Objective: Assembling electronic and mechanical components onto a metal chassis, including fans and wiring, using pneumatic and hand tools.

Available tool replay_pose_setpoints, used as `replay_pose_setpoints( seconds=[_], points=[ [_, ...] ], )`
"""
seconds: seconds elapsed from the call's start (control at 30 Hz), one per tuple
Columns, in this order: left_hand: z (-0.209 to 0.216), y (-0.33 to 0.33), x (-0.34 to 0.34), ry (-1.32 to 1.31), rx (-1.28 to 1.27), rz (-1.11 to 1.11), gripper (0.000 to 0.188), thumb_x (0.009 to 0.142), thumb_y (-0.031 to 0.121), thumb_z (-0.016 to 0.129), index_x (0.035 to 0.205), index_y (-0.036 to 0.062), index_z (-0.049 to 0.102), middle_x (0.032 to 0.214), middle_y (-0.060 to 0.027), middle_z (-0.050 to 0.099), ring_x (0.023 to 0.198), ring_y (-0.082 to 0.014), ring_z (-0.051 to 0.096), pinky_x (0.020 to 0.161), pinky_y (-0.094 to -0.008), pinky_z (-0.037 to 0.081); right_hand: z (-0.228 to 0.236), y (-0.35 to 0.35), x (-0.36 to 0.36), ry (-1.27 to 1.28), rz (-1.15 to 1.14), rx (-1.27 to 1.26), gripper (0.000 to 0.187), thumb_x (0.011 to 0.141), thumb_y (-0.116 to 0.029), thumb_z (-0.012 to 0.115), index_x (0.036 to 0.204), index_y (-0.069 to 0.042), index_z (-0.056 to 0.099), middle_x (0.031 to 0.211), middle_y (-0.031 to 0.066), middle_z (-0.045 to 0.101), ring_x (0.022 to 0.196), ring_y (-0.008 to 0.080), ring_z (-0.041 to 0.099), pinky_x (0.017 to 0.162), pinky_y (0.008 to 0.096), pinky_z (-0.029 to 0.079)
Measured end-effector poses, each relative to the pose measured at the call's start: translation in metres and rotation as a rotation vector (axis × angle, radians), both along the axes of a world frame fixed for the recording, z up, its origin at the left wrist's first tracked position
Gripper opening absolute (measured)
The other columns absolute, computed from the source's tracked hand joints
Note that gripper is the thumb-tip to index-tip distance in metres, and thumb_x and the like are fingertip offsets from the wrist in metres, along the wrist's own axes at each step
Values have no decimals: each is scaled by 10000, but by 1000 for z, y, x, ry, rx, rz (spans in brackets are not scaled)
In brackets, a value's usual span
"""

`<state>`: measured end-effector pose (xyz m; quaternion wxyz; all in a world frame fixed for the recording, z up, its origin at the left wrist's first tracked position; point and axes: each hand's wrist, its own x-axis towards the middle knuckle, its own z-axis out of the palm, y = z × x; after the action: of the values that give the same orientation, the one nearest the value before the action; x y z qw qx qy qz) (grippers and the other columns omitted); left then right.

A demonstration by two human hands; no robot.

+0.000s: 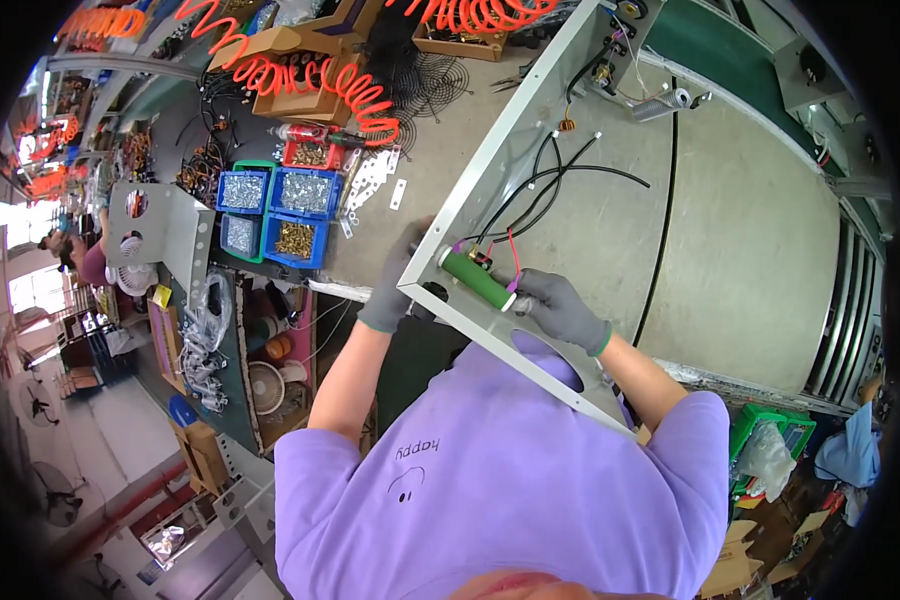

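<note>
Lying between the two hands, a green cylindrical part (476,279) is set against the inner face of the side wall of a large grey metal panel (730,260). The part's near end is gripped by the gloved right hand (560,308), whose fingers are closed around its white tip. The gloved left hand (395,285) is pressed against the outside of the same wall, just across from the part's far end; whether anything is held in it cannot be told.

Red and black wires (530,195) are seen running from beside the part's far end up across the panel, away from the hands, so some wiring is judged already in place. The part itself is judged to be at the mounting stage, not yet shown as fastened, since it is supported by hand.

Beyond the left hand, blue bins of screws (292,205) are ranged on the bench, with an orange coiled hose (310,80) further off. Well to the left, another person (80,262) is partly visible.
</note>
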<state>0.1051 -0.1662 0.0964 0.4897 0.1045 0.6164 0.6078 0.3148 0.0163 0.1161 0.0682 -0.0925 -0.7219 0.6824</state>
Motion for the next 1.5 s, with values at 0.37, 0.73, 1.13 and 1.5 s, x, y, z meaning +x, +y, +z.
replay_pose_setpoints(
  seconds=[0.37,0.73,1.13,1.5],
  points=[
    [26,13,0,52,-30,-79,383,862,140,509,1218,4,469,1071,-85,563,986,-136,535,835,-253,442,-5,-1,1,2,35,53,434,839,-249,586,1212,-35,525,960,164,587,835,275,573,767,327,451],
    [6,1,-8,393,-18,-155,425,827,90,557,1233,22,451,1069,-101,570,977,-160,545,837,-283,451,3,0,-4,42,5,38,442,809,-234,591,1211,-63,528,823,159,534,730,299,517,690,363,429],
    [26,6,-15,468,-220,-169,367,816,138,571,1157,9,522,1001,-85,600,929,-134,563,832,-273,448,-5,-4,-3,-28,10,-22,392,811,-150,572,1185,-38,545,800,142,533,702,240,528,682,324,439],
    [37,31,-14,297,-86,-213,248,776,128,534,974,6,620,773,-15,593,710,-62,521,636,-222,419,0,-5,-3,-1,-26,3,401,804,-132,586,1190,-34,540,813,135,521,707,233,526,678,322,439]
  ],
)
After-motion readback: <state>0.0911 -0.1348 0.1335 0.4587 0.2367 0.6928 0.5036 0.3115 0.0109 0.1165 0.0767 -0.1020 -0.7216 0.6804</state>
